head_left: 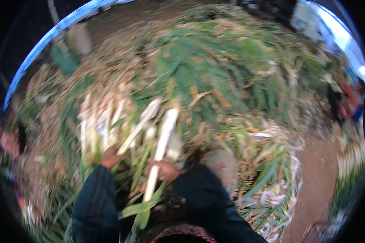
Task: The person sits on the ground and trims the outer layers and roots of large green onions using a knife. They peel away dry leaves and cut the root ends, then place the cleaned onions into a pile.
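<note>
My right hand (167, 170) grips a long white scallion stalk (163, 138), its pale root end pointing away from me. The green leaves of this stalk (143, 209) hang down towards my lap. To its left, my left hand (111, 158) is closed around the lower part of a second, duller stalk (141, 124), tilted up to the right. Just beyond my left hand lies a row of white-ended scallions (99, 130). Motion blur hides the fingers' detail.
A big heap of green scallion leaves (197, 70) spreads ahead. Leaf scraps and peelings (261, 188) lie to the right, beside brown ground (313, 182). Bundled scallions (351, 164) stand at the far right. People (349, 100) are at both edges, one at left (10, 141).
</note>
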Available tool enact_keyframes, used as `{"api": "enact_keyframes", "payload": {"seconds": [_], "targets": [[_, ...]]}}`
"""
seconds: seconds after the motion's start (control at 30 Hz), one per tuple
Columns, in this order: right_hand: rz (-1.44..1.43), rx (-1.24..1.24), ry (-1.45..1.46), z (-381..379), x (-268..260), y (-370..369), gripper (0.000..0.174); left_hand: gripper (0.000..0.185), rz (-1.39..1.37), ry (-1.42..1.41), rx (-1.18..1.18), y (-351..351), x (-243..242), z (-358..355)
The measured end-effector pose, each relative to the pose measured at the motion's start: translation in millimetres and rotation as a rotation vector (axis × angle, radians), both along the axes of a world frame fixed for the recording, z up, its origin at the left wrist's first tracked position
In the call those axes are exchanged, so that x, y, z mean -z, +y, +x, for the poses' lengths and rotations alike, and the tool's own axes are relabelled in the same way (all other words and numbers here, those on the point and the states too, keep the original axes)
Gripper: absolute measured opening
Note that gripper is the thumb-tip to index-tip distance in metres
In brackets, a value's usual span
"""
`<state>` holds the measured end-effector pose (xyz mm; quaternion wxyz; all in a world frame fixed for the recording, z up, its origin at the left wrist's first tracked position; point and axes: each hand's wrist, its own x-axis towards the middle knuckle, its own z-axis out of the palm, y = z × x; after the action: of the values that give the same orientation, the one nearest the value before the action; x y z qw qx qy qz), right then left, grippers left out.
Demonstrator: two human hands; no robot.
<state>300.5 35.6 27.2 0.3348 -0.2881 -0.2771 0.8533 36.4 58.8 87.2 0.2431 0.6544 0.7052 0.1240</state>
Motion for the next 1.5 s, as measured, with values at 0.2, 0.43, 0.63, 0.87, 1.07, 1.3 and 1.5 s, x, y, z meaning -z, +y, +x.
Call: {"api": "enact_keyframes", "payload": {"seconds": [0.2, 0.43, 0.63, 0.87, 1.07, 1.3, 1.5], "targets": [[-0.13, 0.024, 0.052, -19.7, -8.4, -1.5, 0.04, 0.04, -0.222, -0.645, -0.227, -52.9, -31.5, 11.5], [-0.135, 0.055, 0.196, -26.4, 5.0, 8.6, 0.038, 0.045, -0.454, -0.887, -0.12, -73.6, -44.3, 57.9], [0.19, 0.078, 0.114, -37.6, -11.0, 1.3, 0.034, 0.064, -0.279, -0.368, 0.231, -74.5, -56.4, 50.8], [0.652, 0.048, -0.194, -44.0, -46.4, 3.4, 0.042, 0.072, -0.071, -0.042, -0.048, -55.2, -60.3, 96.1], [1.104, -0.488, -0.62, -27.2, -15.4, -21.9, 0.038, 0.081, -0.184, 0.026, -0.07, -43.6, -97.4, 74.9], [1.836, -0.354, -1.044, 23.8, -40.5, -20.3, 0.022, 0.08, 0.105, 0.138, -0.109, -37.0, -146.2, 20.2], [1.852, -0.18, -1.908, 116.8, -90.5, 104.4, 0.019, 0.061, 0.454, 0.62, -0.181, -38.5, -191.0, -29.3]]}}
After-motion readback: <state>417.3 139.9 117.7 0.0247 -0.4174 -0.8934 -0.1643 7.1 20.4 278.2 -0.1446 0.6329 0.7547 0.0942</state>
